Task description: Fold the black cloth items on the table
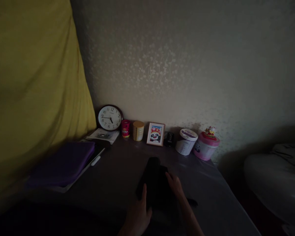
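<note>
On the dark table lies a black object with a long, rounded raised part; in the dim light I cannot tell what kind it is. My left hand is at its lower left edge, index finger stretched along it and thumb apart, seemingly gripping it. Closed on the right edge of the same object is my right hand. A thin dark strip shows beside my right forearm. The lower part of the black object is lost in shadow.
Along the wall stand a round clock, a red can, a yellow-lidded canister, a panda picture frame, a small black item, a white tub and a pink tub bearing a figurine. A purple case lies left.
</note>
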`<control>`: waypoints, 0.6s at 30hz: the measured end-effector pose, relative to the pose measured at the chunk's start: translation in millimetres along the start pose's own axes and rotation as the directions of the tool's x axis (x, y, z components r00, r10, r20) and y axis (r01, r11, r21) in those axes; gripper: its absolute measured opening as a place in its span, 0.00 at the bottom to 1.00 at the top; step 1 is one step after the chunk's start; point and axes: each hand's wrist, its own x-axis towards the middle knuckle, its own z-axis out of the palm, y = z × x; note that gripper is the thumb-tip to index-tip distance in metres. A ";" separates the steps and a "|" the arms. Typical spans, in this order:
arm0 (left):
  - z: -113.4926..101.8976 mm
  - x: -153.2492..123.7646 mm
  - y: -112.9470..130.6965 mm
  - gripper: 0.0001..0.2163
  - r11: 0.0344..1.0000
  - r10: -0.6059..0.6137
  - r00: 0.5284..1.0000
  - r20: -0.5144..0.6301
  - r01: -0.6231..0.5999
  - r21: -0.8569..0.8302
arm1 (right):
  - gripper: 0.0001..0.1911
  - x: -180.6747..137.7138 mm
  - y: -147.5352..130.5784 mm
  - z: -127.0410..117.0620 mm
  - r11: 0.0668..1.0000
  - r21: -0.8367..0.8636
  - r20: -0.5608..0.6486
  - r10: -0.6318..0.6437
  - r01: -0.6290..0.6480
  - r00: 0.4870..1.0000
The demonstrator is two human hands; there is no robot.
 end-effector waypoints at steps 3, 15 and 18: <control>-1.4 -1.4 0.8 0.34 1.000 -0.007 1.000 0.016 0.008 -0.009 | 0.19 3.3 0.2 3.3 0.998 -0.054 -0.018 -0.014 0.013 1.000; 3.5 0.3 -2.7 0.34 1.000 0.010 1.000 -0.004 -0.010 -0.023 | 0.18 10.9 -27.6 13.9 0.992 0.018 -0.035 -0.121 0.122 0.992; 1.3 -0.6 -0.8 0.34 1.000 -0.011 1.000 0.013 0.012 -0.010 | 0.18 13.8 -39.1 24.6 0.988 -0.019 -0.058 -0.156 0.155 0.986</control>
